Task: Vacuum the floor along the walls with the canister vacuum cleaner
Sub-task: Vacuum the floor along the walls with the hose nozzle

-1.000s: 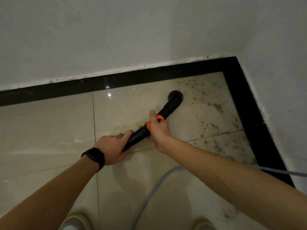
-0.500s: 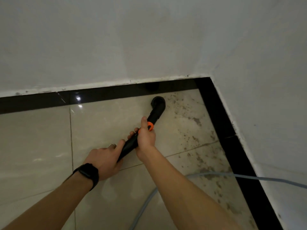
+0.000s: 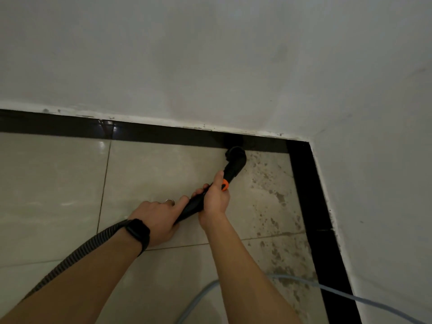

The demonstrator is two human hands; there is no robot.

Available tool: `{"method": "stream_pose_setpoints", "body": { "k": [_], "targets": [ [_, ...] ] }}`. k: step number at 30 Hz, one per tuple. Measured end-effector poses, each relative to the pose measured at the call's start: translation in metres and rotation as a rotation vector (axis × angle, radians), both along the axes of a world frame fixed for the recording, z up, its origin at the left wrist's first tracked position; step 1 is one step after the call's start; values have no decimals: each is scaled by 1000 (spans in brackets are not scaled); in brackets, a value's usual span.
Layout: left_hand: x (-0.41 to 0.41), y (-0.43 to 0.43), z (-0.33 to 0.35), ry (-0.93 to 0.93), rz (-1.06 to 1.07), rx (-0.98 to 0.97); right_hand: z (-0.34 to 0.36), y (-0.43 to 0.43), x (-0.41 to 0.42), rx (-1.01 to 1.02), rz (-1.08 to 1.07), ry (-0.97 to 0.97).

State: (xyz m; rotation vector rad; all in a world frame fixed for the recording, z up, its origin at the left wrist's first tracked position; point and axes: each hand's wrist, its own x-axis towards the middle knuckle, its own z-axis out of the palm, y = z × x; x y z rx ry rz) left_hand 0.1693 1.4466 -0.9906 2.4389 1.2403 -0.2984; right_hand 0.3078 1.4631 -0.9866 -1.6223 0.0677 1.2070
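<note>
Vacuuming along the far wall looks partway through, judging by how the floor lies. The nozzle (image 3: 236, 157) sits on the pale floor (image 3: 58, 183), right at the edge of the black border strip (image 3: 163, 134) that runs along the foot of the far wall (image 3: 210, 66), a short way from the corner. Left of the nozzle the tiles look glossy and free of marks. Right of it, toward the corner and down along the right wall (image 3: 385, 183), the floor is speckled with dark patches (image 3: 268, 190); whether they are loose dirt or set stains I cannot tell. That last stretch to the corner, and the strip beside the right wall, seem to be what is left here. The canister itself is out of view.

Both hands are clenched round the black wand (image 3: 194, 204). The right hand (image 3: 214, 199) wraps it just behind the orange collar (image 3: 225, 184), thumb laid forward along it. The left hand (image 3: 159, 220) grips the rear end, where the ribbed hose (image 3: 70, 260) joins and trails off to the lower left.

Counted: 2 hands, 1 nozzle, 1 wand, 1 hose, 1 pale blue cord (image 3: 339, 292) lying across the floor at lower right, 2 walls meeting in 1 corner, 1 black watch (image 3: 138, 231) on the left wrist and 1 ring (image 3: 169, 201) on the left hand.
</note>
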Motion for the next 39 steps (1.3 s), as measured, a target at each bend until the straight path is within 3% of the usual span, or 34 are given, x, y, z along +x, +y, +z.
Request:
{"method": "stream_pose_setpoints", "body": {
  "k": [21, 39],
  "targets": [
    [86, 30, -4, -99, -135, 29, 1, 12, 84, -26, -133, -116],
    [130, 60, -23, -73, -357, 141, -17, 7, 123, 7, -342, -77]
  ]
}}
